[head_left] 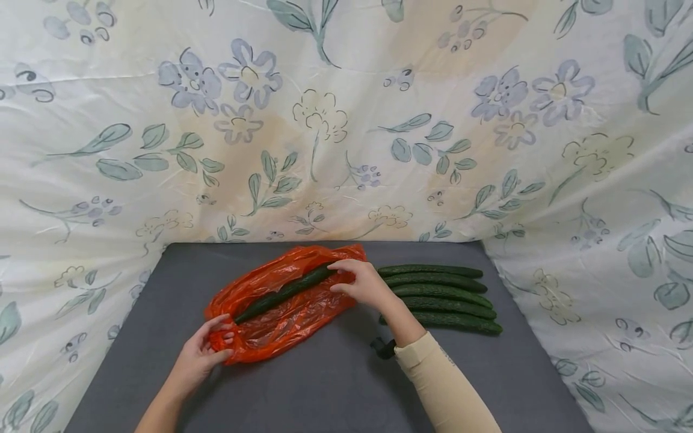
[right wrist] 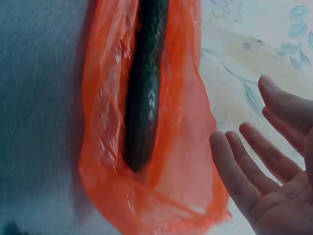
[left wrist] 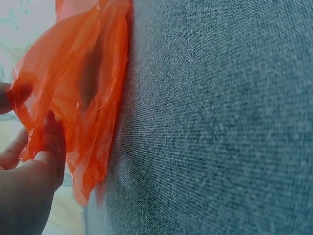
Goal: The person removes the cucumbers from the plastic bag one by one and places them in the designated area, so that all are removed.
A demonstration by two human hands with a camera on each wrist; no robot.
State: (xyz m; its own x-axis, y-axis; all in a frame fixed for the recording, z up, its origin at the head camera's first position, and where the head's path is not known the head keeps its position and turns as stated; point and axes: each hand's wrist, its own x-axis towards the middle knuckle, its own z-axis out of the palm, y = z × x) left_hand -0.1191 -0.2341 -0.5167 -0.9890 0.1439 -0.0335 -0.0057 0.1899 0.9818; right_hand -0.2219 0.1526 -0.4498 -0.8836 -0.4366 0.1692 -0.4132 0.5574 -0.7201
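An orange plastic bag [head_left: 311, 310] lies spread on the grey table, with a long dark green cucumber [head_left: 284, 294] resting slantwise in it. At the bag's near left end, my left hand [head_left: 201, 353] pinches the thin film; the left wrist view shows fingertips through the orange plastic [left wrist: 63, 83]. My right hand [head_left: 364, 284] is over the bag's far right end, by the cucumber's tip. In the right wrist view its fingers are spread and loosely bent, holding nothing, apart from the cucumber [right wrist: 144, 98].
Several more cucumbers [head_left: 441, 292] lie side by side in a row to the right of the bag. A small black object [head_left: 383, 347] shows beside the right sleeve. Flower-patterned cloth [head_left: 346, 150] hangs behind and along both sides of the grey table [head_left: 303, 397].
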